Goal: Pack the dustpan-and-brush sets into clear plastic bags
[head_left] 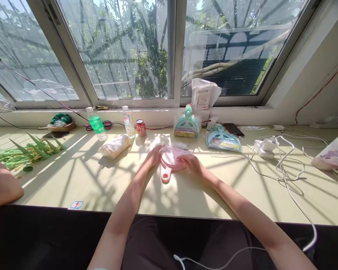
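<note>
A pink dustpan [171,163] lies on the table in front of me, its ring-ended handle towards me. Clear plastic film [180,147] shows over its far side. My left hand [154,156] is closed at the dustpan's left edge, the fingertips partly hidden. From the right, my right hand [193,164] grips the dustpan's other side, with fingers bent over the film. Beyond my hands stands a teal dustpan and brush set [187,125] in a clear wrapper. A second teal set [224,140] lies flat to its right.
A wrapped bundle [115,146], a green-labelled bottle [97,124], another bottle [128,122] and a red can [141,128] stand at the left back. Green woven pieces [30,152] lie far left, near another person's arm [2,183]. White cables [283,165] sprawl on the right.
</note>
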